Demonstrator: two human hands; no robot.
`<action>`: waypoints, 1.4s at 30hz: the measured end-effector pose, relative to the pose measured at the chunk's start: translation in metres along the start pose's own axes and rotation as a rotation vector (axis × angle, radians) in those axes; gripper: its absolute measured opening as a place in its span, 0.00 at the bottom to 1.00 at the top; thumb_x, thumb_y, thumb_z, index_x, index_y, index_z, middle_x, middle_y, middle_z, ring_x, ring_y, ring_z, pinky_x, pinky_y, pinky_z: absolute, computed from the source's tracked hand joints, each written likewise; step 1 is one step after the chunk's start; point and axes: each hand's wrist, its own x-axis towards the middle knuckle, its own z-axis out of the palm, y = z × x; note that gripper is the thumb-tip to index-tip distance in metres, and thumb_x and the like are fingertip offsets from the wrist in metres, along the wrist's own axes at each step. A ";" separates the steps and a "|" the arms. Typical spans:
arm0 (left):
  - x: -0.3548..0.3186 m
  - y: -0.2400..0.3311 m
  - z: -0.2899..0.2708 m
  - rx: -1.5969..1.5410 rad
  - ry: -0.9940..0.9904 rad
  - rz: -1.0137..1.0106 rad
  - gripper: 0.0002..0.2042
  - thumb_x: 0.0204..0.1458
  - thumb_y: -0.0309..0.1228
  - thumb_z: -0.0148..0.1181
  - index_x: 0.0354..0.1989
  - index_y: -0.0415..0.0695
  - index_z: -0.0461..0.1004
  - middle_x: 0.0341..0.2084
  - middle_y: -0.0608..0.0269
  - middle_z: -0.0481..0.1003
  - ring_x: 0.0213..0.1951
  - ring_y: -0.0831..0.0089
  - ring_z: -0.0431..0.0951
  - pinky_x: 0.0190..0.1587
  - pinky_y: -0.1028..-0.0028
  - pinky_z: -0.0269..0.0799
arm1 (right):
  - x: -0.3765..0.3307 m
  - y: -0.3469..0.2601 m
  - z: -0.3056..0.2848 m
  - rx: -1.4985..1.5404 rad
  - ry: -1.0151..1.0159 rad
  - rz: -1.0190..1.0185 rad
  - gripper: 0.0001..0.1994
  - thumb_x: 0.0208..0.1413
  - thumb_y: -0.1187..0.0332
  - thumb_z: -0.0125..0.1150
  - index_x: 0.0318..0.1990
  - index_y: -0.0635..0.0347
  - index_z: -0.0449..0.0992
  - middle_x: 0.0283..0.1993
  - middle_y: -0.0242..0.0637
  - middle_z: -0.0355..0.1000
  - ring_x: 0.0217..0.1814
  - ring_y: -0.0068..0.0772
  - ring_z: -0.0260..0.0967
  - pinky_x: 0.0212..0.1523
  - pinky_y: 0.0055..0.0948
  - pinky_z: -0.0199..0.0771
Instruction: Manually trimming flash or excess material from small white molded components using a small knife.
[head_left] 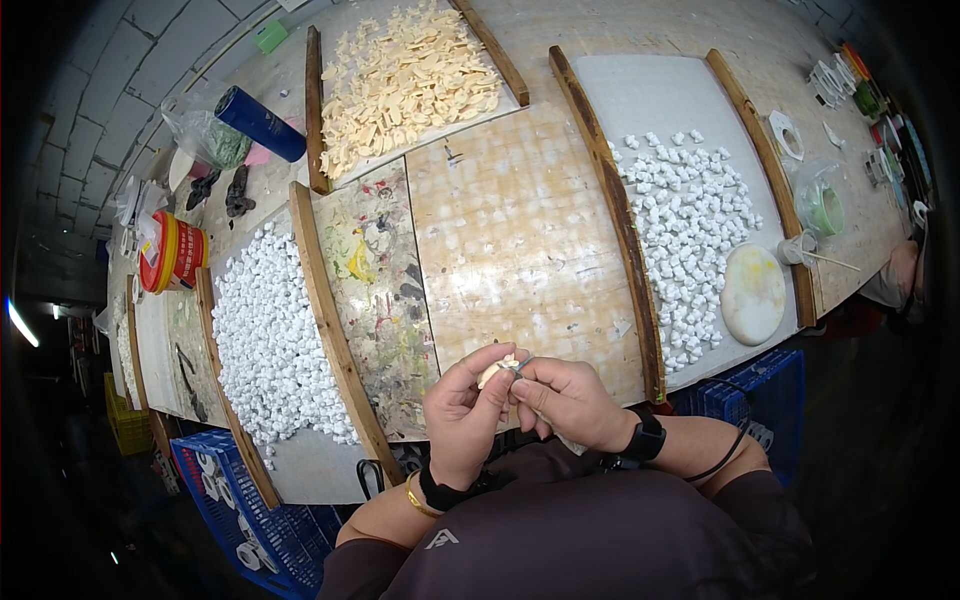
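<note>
Close to my body, over the near edge of the table, both hands meet around one small piece. My left hand (466, 405) pinches a small cream-coloured piece (490, 375) between thumb and fingers. My right hand (572, 402) is closed right beside it, its thumb and forefinger at a thin greyish thing (515, 366) that touches the piece. Whether that is a blade or another tool I cannot tell, as the fingers cover most of it. Similar cream pieces (410, 100) lie in a heap at the far side.
Wooden strips (335, 330) divide the table. Small white pieces (265, 320) cover the left section; more white pieces (690, 210) lie on the right, beside a round white disc (754, 300). A red-yellow tub (175, 255) and a blue cylinder (260, 123) stand left. Blue crates (755, 395) sit below.
</note>
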 end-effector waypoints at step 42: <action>0.012 -0.003 -0.004 -0.223 -0.071 -0.061 0.17 0.56 0.22 0.53 0.54 0.31 0.66 0.43 0.50 0.76 0.26 0.81 0.72 0.27 0.81 0.69 | 0.016 0.010 -0.010 0.399 -0.151 0.071 0.14 0.65 0.63 0.45 0.37 0.67 0.69 0.27 0.41 0.69 0.17 0.19 0.62 0.17 0.15 0.63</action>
